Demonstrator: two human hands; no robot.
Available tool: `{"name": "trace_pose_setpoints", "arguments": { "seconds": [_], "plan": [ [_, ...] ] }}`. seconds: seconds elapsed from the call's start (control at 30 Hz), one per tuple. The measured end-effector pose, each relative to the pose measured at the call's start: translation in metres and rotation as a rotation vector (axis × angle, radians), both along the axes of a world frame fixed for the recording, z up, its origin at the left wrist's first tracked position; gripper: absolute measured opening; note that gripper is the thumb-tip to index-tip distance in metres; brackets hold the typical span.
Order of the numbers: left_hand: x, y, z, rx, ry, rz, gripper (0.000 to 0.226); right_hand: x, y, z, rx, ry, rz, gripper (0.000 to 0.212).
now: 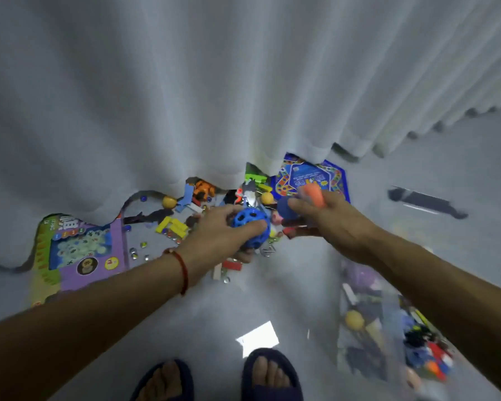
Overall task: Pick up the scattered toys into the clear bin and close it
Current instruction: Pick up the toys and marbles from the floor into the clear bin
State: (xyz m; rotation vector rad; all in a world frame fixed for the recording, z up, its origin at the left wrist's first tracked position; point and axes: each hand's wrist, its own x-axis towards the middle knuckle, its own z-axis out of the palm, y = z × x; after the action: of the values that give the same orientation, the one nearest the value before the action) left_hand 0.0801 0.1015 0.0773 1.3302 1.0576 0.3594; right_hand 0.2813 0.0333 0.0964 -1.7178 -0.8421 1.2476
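Above slippered feet (217,377), left hand (214,230) grips blue holed ball (250,222); right hand (327,219) clutches orange toy (313,195).

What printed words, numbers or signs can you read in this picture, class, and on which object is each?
Purple game box: large white characters along its top edge and small tile symbols, all too blurred to read.
Blue game board: a printed title in its middle, seen upside down and too blurred to read.
Toys, the clear bin and both hands: no text visible.
Nothing can be quoted with confidence.
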Motion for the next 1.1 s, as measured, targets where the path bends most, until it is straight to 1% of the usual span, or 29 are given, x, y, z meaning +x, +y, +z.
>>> {"name": "trace_pose_setpoints", "arguments": {
  "seconds": [0.07, 0.13, 0.23, 0.27, 0.33, 0.4, 0.5, 0.57, 0.63, 0.7, 0.77, 0.87, 0.97, 1.03, 1.1],
  "plan": [
    [0.04, -0.034, 0.035, -0.091, -0.061, -0.125, 0.031, 0.029, -0.057, 0.031, 0.009, 0.133, -0.27, 0.025],
    [0.078, -0.065, 0.06, -0.19, -0.102, -0.212, 0.03, 0.056, -0.11, 0.052, -0.047, 0.191, -0.525, 0.029],
    [0.118, -0.107, 0.089, -0.335, -0.163, -0.315, 0.052, 0.083, -0.177, 0.066, -0.145, 0.245, -0.768, 0.026],
    [0.126, -0.119, 0.096, -0.334, -0.151, -0.338, 0.052, 0.087, -0.194, 0.068, -0.153, 0.247, -0.829, 0.029],
    [0.131, -0.138, 0.103, -0.266, -0.092, -0.362, 0.04, 0.089, -0.222, 0.069, -0.139, 0.239, -0.937, 0.042],
    [0.125, -0.15, 0.104, -0.18, -0.037, -0.364, 0.033, 0.086, -0.239, 0.066, -0.11, 0.235, -0.985, 0.045],
    [0.095, -0.15, 0.094, -0.075, 0.041, -0.361, 0.028, 0.073, -0.244, 0.063, -0.143, 0.175, -0.906, 0.036],
    [0.066, -0.138, 0.088, -0.039, 0.107, -0.369, 0.029, 0.056, -0.238, 0.067, -0.165, 0.141, -0.813, 0.027],
    [0.033, -0.117, 0.085, -0.022, 0.153, -0.344, 0.027, 0.038, -0.223, 0.073, -0.17, 0.068, -0.673, 0.023],
    [-0.002, -0.092, 0.081, -0.009, 0.175, -0.25, 0.016, 0.019, -0.199, 0.079, -0.185, -0.034, -0.496, 0.027],
    [-0.038, -0.067, 0.073, 0.029, 0.194, -0.143, 0.006, 0.0, -0.171, 0.078, -0.194, -0.126, -0.325, 0.027],
    [-0.086, -0.038, 0.042, 0.112, 0.248, 0.013, 0.01, -0.031, -0.122, 0.062, -0.191, -0.216, -0.116, 0.023],
    [-0.125, -0.024, 0.004, 0.117, 0.277, 0.119, 0.01, -0.062, -0.077, 0.032, -0.211, -0.28, 0.054, 0.017],
    [-0.146, -0.016, -0.021, 0.183, 0.312, 0.192, 0.026, -0.077, -0.05, 0.01, -0.241, -0.325, 0.159, 0.015],
    [-0.161, -0.007, -0.042, 0.275, 0.33, 0.248, 0.041, -0.085, -0.026, -0.014, -0.27, -0.372, 0.27, 0.02]
  ]
}}
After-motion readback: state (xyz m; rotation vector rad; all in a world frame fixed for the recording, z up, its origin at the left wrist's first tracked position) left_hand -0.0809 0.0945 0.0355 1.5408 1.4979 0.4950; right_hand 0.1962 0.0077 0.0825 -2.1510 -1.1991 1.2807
